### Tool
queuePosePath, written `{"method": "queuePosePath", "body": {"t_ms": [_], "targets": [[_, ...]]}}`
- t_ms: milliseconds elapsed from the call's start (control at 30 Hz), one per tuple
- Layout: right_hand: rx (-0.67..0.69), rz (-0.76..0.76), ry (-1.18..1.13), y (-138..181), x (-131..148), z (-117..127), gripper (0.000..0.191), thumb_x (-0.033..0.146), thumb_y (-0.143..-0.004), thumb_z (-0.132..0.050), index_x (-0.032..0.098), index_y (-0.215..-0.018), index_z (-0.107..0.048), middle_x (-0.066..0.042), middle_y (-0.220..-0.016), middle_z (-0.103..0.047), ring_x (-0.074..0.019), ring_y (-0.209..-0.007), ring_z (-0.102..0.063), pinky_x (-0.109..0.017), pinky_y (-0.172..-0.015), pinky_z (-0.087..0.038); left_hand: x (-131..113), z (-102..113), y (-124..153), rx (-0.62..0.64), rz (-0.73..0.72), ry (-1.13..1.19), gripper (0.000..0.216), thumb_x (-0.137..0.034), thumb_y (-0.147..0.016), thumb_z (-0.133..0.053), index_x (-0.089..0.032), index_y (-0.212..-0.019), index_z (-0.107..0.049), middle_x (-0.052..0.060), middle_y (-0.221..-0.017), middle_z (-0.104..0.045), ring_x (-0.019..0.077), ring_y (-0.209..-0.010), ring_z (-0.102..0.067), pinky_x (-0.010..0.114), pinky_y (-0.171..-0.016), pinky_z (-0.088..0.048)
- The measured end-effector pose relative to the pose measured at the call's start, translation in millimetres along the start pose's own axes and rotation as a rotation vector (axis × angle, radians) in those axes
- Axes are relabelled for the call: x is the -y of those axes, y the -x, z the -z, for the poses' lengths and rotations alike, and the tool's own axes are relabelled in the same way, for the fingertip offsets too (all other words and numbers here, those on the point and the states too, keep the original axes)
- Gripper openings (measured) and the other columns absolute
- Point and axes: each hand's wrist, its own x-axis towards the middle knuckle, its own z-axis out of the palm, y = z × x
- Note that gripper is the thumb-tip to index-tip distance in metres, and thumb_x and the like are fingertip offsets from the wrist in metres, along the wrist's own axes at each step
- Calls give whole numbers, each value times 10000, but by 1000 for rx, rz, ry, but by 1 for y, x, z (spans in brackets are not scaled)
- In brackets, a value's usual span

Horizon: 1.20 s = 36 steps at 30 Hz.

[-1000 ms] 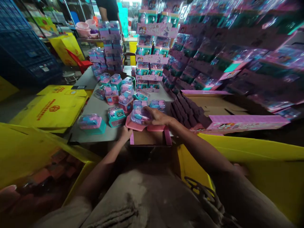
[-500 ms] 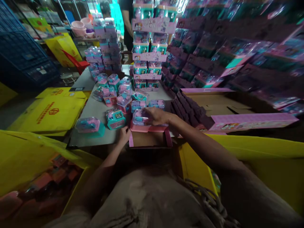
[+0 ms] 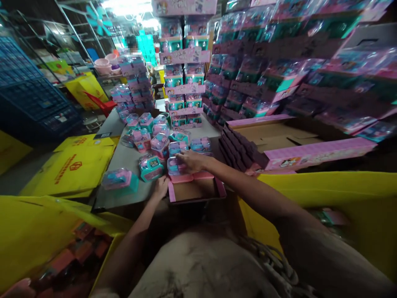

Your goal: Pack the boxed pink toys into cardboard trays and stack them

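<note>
My right hand (image 3: 191, 160) lies over a small toy pack with a clear lid and pink base (image 3: 175, 167), fingers curled on it, at the far end of a shallow pink cardboard tray (image 3: 195, 191). At the tray's left near corner my left hand (image 3: 161, 187) grips the rim. Several more teal and pink toy packs (image 3: 150, 166) stand on the grey table (image 3: 127, 155) just beyond the tray.
Tall stacks of boxed toys (image 3: 182, 82) rise behind and to the right. A pile of flat pink trays (image 3: 248, 147) sits right of my hand. Flat yellow cartons (image 3: 77, 163) lie left; yellow boxes (image 3: 325, 198) flank my lap. A person (image 3: 133, 43) stands far back.
The view tilted up and the scene slid down. My right hand has lowered the pack onto the tray's far end; my left hand stays on the tray corner.
</note>
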Motion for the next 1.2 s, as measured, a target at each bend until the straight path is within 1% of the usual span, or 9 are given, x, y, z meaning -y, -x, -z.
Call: {"method": "queuePosePath", "body": {"t_ms": [100,233,400,600,833,933,1033,1100,1200], "targets": [[-71,28,-23,6,3,-4,658,339,-893,-803,105,-1457,-558,-228,-1328,-647,-338,-1178,-641,-473,-1017,-488,-18,17,6,-99,-50,-61,232,-182,-882,-498,-143,-899,-726,110,-938,-683,242,-865,-644,363,-854,-542],[-227,-71,28,36,-9,-8,760,566,-892,-797,113,-1458,-572,-242,-1341,-637,-391,-1231,-585,-556,-1061,-436,-60,38,0,-235,-471,-249,511,-347,-968,-632,-146,-1436,-593,180,-1346,-581,309,-1233,-595,433,-1108,-491],[-152,-243,128,71,-28,-20,827,534,-834,-865,148,-1500,-561,-250,-1444,-593,-421,-1275,-556,-598,-1101,-384,-79,30,-38,103,-719,-576,768,-480,-872,-814,-197,-1532,-540,179,-1352,-596,387,-1292,-555,539,-1141,-460],[-146,-195,102,72,-43,-24,737,483,-891,-815,193,-1518,-557,-204,-1397,-623,-388,-1270,-556,-533,-1059,-417,-69,17,-67,264,-836,-683,732,-510,-908,-773,-216,-1541,-551,170,-1286,-613,364,-1199,-585,501,-1067,-498],[-159,-171,4,66,-38,-23,907,490,-838,-865,106,-1568,-486,-261,-1438,-592,-426,-1347,-530,-650,-1155,-365,-78,13,-57,213,-773,-627,868,-509,-845,-838,-225,-1589,-493,200,-1342,-609,422,-1292,-564,583,-1148,-438],[-436,-279,-173,76,-38,-34,847,552,-943,-727,93,-1594,-438,-264,-1508,-545,-387,-1435,-489,-615,-1215,-363,-64,9,-32,-11,-643,-371,1082,-567,-809,-855,-223,-1676,-306,224,-1542,-473,419,-1445,-482,578,-1212,-409],[-758,-563,-416,77,-44,-55,676,506,-1085,-442,135,-1645,-366,-233,-1589,-499,-311,-1510,-463,-525,-1230,-414,-41,-9,-9,-201,-360,-81,1118,-628,-859,-777,-231,-1704,-161,236,-1622,-397,391,-1507,-449,550,-1221,-427],[-787,-671,-532,71,-49,-68,657,478,-1096,-377,162,-1670,-333,-212,-1607,-505,-297,-1535,-458,-519,-1227,-435,-31,-24,-1,-171,-269,55,1061,-618,-902,-726,-240,-1700,-138,225,-1629,-422,361,-1515,-459,531,-1247,-403],[-743,-640,-583,63,-53,-79,670,430,-1078,-393,177,-1692,-300,-191,-1623,-510,-290,-1535,-471,-531,-1237,-431,-30,-39,4,-134,-238,157,981,-558,-934,-700,-260,-1690,-150,203,-1645,-437,329,-1526,-460,506,-1268,-382]]}}
